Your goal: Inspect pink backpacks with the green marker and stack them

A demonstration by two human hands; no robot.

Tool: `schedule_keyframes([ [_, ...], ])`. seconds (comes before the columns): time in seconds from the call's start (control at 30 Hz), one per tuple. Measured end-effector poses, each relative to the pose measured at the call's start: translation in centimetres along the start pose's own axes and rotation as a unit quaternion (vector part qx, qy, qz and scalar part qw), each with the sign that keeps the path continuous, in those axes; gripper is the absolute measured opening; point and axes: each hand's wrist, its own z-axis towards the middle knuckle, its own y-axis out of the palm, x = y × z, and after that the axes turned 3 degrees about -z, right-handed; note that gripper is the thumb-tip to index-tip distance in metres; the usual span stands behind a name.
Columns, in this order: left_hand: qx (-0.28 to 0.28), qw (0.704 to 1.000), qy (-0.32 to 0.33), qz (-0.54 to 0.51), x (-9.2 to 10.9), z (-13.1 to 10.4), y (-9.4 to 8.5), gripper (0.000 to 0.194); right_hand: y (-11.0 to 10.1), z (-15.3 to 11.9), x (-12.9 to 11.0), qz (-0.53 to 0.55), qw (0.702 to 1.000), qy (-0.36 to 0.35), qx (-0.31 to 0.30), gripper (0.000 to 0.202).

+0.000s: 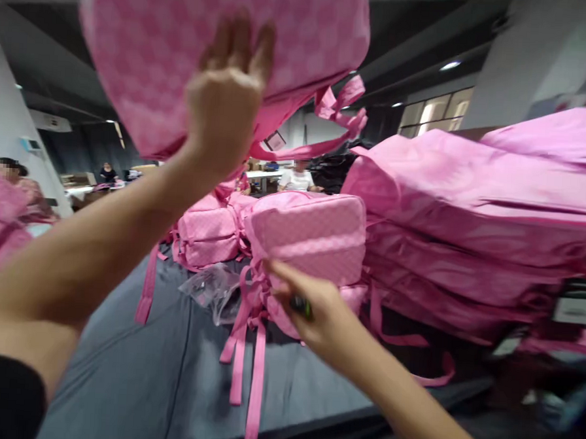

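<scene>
High in front of me, my left hand [227, 105] has hold of a pink checkered backpack [149, 48]. Its fingers lie against the checkered face, and the thumb is hidden. Loose pink straps dangle from the bag's right side. My right hand [313, 306] is closed round a small black and green tool [300, 305], mostly covered by the fingers and blurred. Just behind that hand, a second pink checkered backpack [316, 234] rests on the grey-covered table [132, 375], its straps trailing forward. Whether the right hand touches this bag I cannot tell.
Pink backpacks are stacked in a tall pile [469, 222] on the right. Another pink bag [208, 231] sits farther back, beside a clear plastic bag [215, 291]. At the left edge is more pink fabric [1, 217]. Several people are in the background, one person [298, 178] straight ahead.
</scene>
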Motion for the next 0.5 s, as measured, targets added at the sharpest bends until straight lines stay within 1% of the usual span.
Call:
schedule_keyframes([
  [0.03, -0.003, 1.000, 0.000, -0.006, 2.4, 1.5, 3.0, 0.058, -0.1, -3.4, 1.5, -0.007, 0.998, 0.055, -0.027, 0.045],
  [0.07, 0.001, 1.000, 0.000, -0.018, 4.7, 2.4, 6.2, 0.056, -0.1, -7.1, 3.1, -0.013, 0.991, 0.129, -0.035, 0.040],
  [0.1, -0.004, 0.999, 0.001, -0.038, 7.1, 2.6, 9.3, 0.054, -0.1, -10.7, 4.5, -0.013, 0.977, 0.209, -0.025, 0.039],
  [0.13, -0.014, 0.998, 0.006, -0.063, 9.3, 2.2, 12.4, 0.053, -0.1, -14.3, 5.9, -0.005, 0.958, 0.287, -0.014, 0.041],
  [0.17, -0.033, 0.995, 0.013, -0.089, 11.3, 1.3, 15.3, 0.052, -0.1, -17.7, 6.9, 0.007, 0.933, 0.359, 0.001, 0.045],
  [0.2, -0.064, 0.991, 0.025, -0.114, 13.0, 0.1, 17.9, 0.049, 0.0, -20.7, 7.8, 0.028, 0.903, 0.429, 0.019, 0.049],
  [0.23, -0.093, 0.985, 0.044, -0.138, 14.4, -1.1, 20.1, 0.046, 0.1, -23.2, 8.3, 0.054, 0.868, 0.492, 0.036, 0.053],
  [0.27, -0.113, 0.979, 0.063, -0.157, 15.3, -2.2, 21.9, 0.043, 0.3, -25.1, 8.6, 0.075, 0.836, 0.541, 0.052, 0.056],
  [0.3, -0.127, 0.973, 0.083, -0.173, 15.9, -2.9, 23.3, 0.042, 0.5, -26.3, 8.8, 0.093, 0.810, 0.576, 0.066, 0.058],
  [0.33, -0.133, 0.968, 0.101, -0.185, 16.1, -3.2, 24.2, 0.042, 0.6, -26.8, 8.9, 0.104, 0.793, 0.596, 0.077, 0.058],
  [0.37, -0.137, 0.964, 0.117, -0.194, 16.2, -3.2, 24.7, 0.043, 0.8, -26.6, 9.0, 0.107, 0.787, 0.601, 0.085, 0.058],
  [0.43, -0.155, 0.955, 0.150, -0.203, 16.0, -2.8, 24.4, 0.044, 1.2, -25.1, 9.3, 0.110, 0.799, 0.584, 0.089, 0.055],
  [0.5, -0.178, 0.944, 0.177, -0.213, 15.8, -3.2, 23.0, 0.043, 2.1, -23.0, 9.7, 0.117, 0.825, 0.549, 0.071, 0.054],
])
